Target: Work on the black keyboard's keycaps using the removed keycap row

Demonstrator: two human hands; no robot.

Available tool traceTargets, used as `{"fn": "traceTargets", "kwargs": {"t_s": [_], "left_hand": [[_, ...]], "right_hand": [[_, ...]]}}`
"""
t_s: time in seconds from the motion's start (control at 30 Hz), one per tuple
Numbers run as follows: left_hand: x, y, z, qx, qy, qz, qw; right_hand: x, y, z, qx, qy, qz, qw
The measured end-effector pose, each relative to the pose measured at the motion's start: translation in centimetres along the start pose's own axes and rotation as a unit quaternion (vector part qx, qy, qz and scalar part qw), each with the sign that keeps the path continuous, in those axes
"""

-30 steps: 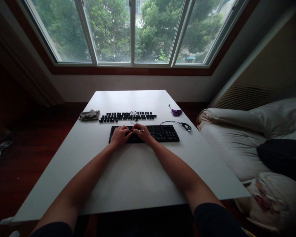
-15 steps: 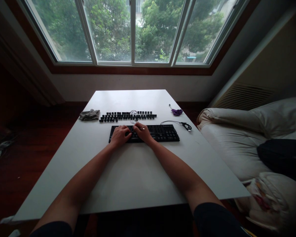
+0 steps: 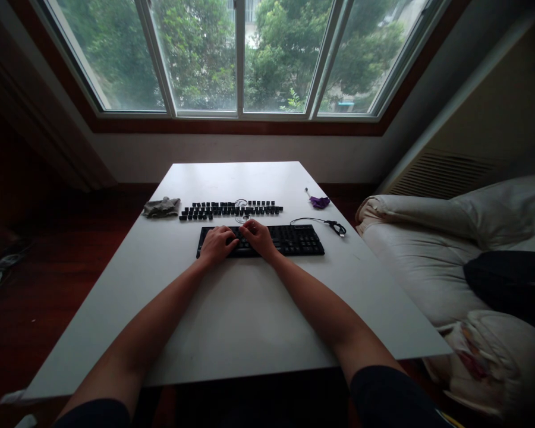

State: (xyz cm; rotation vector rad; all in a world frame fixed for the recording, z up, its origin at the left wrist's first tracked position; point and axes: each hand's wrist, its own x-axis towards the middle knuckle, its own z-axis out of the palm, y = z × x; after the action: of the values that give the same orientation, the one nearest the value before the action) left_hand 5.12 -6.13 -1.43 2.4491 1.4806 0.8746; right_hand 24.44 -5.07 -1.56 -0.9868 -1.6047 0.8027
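A black keyboard (image 3: 301, 241) lies on the white table in front of me. My left hand (image 3: 218, 244) rests on its left part, fingers curled over it and thumb pointing right. Close beside it, over the keyboard's middle, is my right hand (image 3: 257, 238), with fingertips pinched together. What the pinch holds, if anything, is too small to make out. Behind the keyboard stand rows of loose black keycaps (image 3: 209, 209). A thin wire loop (image 3: 242, 219) lies just beyond my right fingers.
A grey cloth (image 3: 161, 207) lies at the table's left edge. At the right are a purple cloth-like item (image 3: 320, 203) and a coiled black USB cable (image 3: 337, 228). A pale sofa (image 3: 410, 267) with a dark bag (image 3: 508, 279) stands right of the white table (image 3: 249, 321).
My right hand has turned and lifted slightly, its fingertips moving a little away from me. My left hand stays where it was on the keyboard.
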Motion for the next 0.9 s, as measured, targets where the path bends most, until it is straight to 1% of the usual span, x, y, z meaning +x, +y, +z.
{"fn": "traceTargets", "kwargs": {"t_s": [0.13, 0.23, 0.33, 0.47, 0.53, 0.63, 0.73, 0.9], "left_hand": [[0.4, -0.5, -0.2, -0.037, 0.007, -0.036, 0.999], [0.5, -0.8, -0.3, -0.054, 0.018, -0.059, 0.997], [0.6, -0.8, -0.4, -0.056, 0.029, -0.073, 0.995], [0.5, -0.5, -0.6, -0.074, 0.027, -0.094, 0.992], [0.4, -0.4, -0.6, -0.096, 0.027, -0.094, 0.991], [0.4, -0.4, -0.7, -0.130, 0.021, -0.077, 0.988], [0.4, -0.4, -0.6, -0.143, 0.015, -0.067, 0.987], [0.4, -0.7, -0.5, -0.168, 0.013, -0.076, 0.983]], "right_hand": [[0.0, 0.2, 0.1, 0.000, 0.011, 0.001, 1.000], [0.1, 0.5, 0.3, 0.003, -0.001, -0.009, 1.000], [0.2, 0.9, 0.4, 0.022, -0.011, -0.010, 1.000], [0.3, 1.3, 0.5, 0.044, -0.007, -0.001, 0.999], [0.3, 1.3, 0.5, 0.047, -0.004, 0.002, 0.999], [0.4, 1.3, 0.5, 0.051, -0.001, 0.009, 0.999], [0.5, 1.2, 0.4, 0.056, 0.000, 0.022, 0.998], [0.6, 1.2, 0.4, 0.063, -0.016, 0.037, 0.997]]}}
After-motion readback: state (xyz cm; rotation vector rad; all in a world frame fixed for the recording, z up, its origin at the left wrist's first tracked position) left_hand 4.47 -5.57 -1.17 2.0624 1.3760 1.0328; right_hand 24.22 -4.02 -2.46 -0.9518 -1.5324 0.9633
